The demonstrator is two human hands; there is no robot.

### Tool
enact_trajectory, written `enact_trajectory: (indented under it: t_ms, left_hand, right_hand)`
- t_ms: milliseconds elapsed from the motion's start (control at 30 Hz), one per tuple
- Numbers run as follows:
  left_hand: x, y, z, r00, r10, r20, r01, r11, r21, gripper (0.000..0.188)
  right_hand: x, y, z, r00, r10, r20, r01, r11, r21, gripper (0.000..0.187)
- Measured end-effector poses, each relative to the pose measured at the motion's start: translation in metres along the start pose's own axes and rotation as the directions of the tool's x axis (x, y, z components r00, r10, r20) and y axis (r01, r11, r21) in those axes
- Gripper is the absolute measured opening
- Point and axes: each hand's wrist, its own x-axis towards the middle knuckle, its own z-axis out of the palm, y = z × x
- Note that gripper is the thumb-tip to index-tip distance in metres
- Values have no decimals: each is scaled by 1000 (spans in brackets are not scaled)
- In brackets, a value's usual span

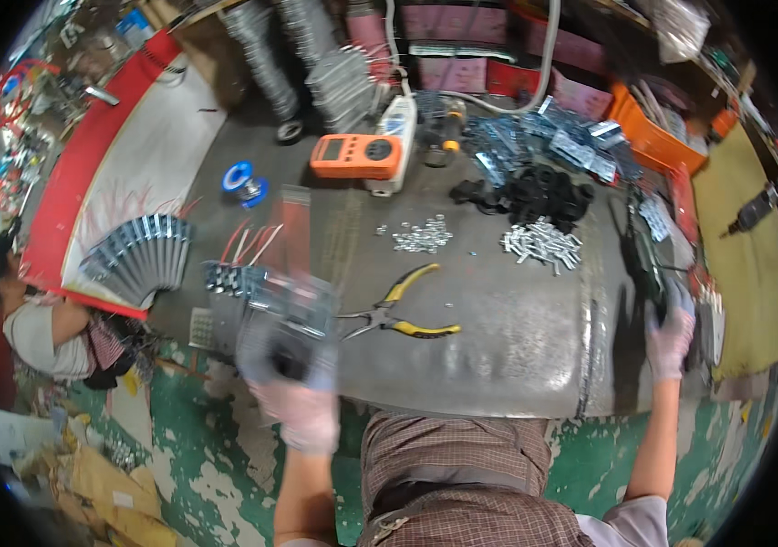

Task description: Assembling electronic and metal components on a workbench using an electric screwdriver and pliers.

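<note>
My left hand (300, 401), gloved and blurred by motion, is closed around a boxy metallic part (293, 310) with a dark middle, at the table's front left. Red and white wires (250, 246) show just beyond it. On the right, my gloved right hand (672, 335) reaches to a long dark tool (646, 264) and has its fingers around the near end; the tool's exact kind is unclear. Between the hands lie pliers (403, 305) with yellow-and-black handles, jaws toward my left hand. Beyond them are a pile of small silvery pieces (423, 234) and a heap of screws (542, 244).
An orange multimeter (359, 157), a blue solder spool (244, 183) and black parts (535, 196) lie farther back. Thin metal plates (553, 137) sit before an orange bin (653, 132). Grey strips (140, 260) fan out at left. A power screwdriver (758, 208) is at far right. Another person (47, 333) sits left.
</note>
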Motion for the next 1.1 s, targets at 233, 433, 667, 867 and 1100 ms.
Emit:
enact_trajectory:
  t_ms: [233, 433, 667, 867, 1100]
  left_hand:
    - [78, -104, -76, 996, 12, -90, 29, 897, 441, 52]
    - [61, -99, -64, 983, -49, 177, -31, 906, 423, 70]
    - [46, -133, -114, 979, -53, 196, -58, 853, 519, 76]
    - [-23, -20, -11, 934, 167, 314, -152, 986, -72, 49]
    - [-107, 71, 118, 484, -21, 875, 861, 188, -472, 86]
  right_hand:
    - [-17, -29, -13, 990, -74, -118, 111, 929, 353, 39]
    - [-25, 118, -53, 979, 72, -192, -119, 962, -245, 38]
    - [-40, 176, -15, 842, 514, 164, -540, 809, 234, 53]
    - [-53, 154, -29, 870, 455, -190, -425, 887, 179, 55]
    - [-24, -102, -63, 987, 2, 162, -119, 687, 717, 50]
